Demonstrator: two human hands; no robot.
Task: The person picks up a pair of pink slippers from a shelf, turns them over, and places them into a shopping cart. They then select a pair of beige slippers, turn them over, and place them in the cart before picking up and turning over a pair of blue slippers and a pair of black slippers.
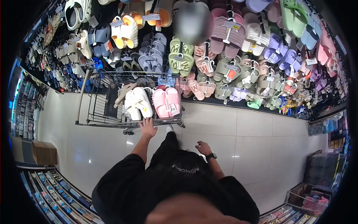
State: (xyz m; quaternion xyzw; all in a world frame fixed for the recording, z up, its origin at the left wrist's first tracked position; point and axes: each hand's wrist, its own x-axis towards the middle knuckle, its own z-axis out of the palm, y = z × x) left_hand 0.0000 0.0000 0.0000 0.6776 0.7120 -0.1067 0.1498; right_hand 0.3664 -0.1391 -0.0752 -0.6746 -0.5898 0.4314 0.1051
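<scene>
My left hand (148, 129) reaches to the near edge of a wire shopping cart (100, 120). Its fingers are stretched out and spread over the rim, just below a pair of white slide sandals (138, 103). Beside these, at the right end of the cart, lies a pair of pink slide sandals (166, 101). A taupe pair (123, 94) is partly hidden behind the white ones. My right hand (203, 148), with a dark watch (211, 156) at the wrist, hangs over the floor. Its fingers are loosely bent and apart, with nothing in them.
A long rack of hanging slides and clogs runs behind the cart, including green slides (181, 62) and mauve slides (228, 36). Tiled floor (253, 149) lies around me. A cardboard box (44, 153) is at the left; a bin (298, 196) stands at lower right.
</scene>
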